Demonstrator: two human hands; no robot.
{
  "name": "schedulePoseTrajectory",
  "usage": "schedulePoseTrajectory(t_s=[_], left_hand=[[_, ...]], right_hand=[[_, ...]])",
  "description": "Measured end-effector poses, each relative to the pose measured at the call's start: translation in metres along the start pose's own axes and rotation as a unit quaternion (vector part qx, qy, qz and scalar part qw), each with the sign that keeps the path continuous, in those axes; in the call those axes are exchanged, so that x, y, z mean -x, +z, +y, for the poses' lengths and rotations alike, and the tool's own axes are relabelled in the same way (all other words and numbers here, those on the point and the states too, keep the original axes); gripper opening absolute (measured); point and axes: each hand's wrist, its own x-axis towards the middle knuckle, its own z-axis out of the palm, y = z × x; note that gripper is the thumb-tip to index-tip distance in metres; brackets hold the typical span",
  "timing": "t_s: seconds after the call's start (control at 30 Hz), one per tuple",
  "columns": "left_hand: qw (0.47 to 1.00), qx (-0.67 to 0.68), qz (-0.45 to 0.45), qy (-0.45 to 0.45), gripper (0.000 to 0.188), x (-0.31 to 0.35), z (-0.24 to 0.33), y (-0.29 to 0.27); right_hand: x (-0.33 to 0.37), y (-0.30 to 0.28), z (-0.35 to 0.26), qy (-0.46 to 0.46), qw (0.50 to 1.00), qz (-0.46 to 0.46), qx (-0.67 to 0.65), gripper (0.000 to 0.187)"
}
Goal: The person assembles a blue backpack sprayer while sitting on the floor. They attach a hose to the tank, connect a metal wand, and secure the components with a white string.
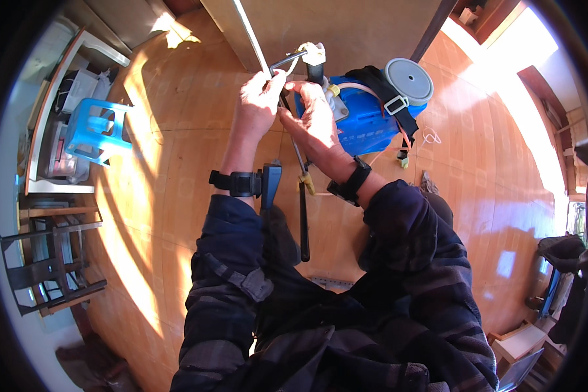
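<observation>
Between my two hands is a long thin spray wand [298, 151], with a black handle [304, 225] at its lower end and a yellowish wrap [307, 183] above it. My left hand [260, 101] is closed round its upper part. Close beside it, my right hand [313, 121] has its fingers curled in to the wand; the fingertips are partly hidden. A blue backpack sprayer [366, 124] stands just right of my right hand, with a grey round lid [409, 80] and a black strap [398, 108]. Beyond my hands, a bent black rod [287, 60] meets a pale wrapped joint [314, 52].
A brown panel [333, 29] stands ahead. On the left are a light blue plastic stool [98, 130], a white-edged shelf and a dark metal frame [52, 264]. A pinkish hose [431, 136] trails on the tiled floor [169, 170]. Furniture lines the right side.
</observation>
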Motion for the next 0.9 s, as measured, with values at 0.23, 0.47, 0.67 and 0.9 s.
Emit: schedulePoseTrajectory(t_s=[0.23,0.47,0.67,0.9], left_hand=[[0.949,0.189,-0.048,-0.248,0.026,-0.004,0.011,-0.007],[0.892,0.324,-0.017,-0.316,0.026,-0.004,0.015,-0.005],[0.924,0.230,-0.038,-0.303,0.030,-0.008,0.028,-0.008],[0.974,0.032,-0.052,-0.220,0.037,-0.009,0.035,-0.014]], right_hand=[[0.016,0.004,-0.006,-0.039,0.993,-0.101,0.042,0.020],[0.016,0.009,-0.009,-0.020,0.995,-0.102,-0.002,0.032],[0.001,0.002,-0.001,0.135,0.959,-0.107,-0.226,0.019],[-0.009,-0.037,-0.001,0.159,0.948,-0.247,-0.123,0.021]])
